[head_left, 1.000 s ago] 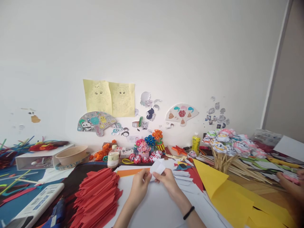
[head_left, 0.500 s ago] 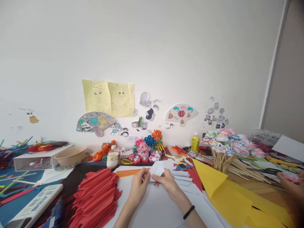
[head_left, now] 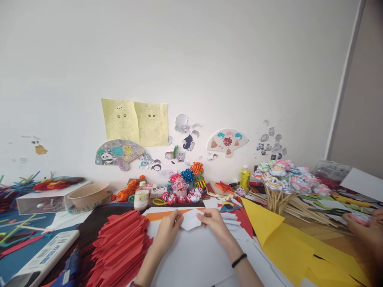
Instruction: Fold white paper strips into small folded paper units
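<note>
A small folded piece of white paper (head_left: 190,220) is held level between my two hands, above a stack of white sheets (head_left: 191,259). My left hand (head_left: 169,228) pinches its left edge. My right hand (head_left: 214,224), with a black band on the wrist, grips the right side between thumb and fingers. Just behind the folded paper lies an orange sheet (head_left: 157,216). To the left of my left hand is a pile of folded red paper strips (head_left: 121,247).
Yellow paper sheets (head_left: 287,251) lie to the right, before a bundle of white paper flowers on sticks (head_left: 278,199). A bottle (head_left: 141,198) and bead flowers (head_left: 179,186) stand along the wall. Another person's hand (head_left: 357,227) holds something pink at far right. A blue glue gun (head_left: 70,267) lies front left.
My hands have drawn apart slightly, and the white paper has tipped from raised to flatter and wider between them. The other person's hand at the right has shifted left, and a second one shows.
</note>
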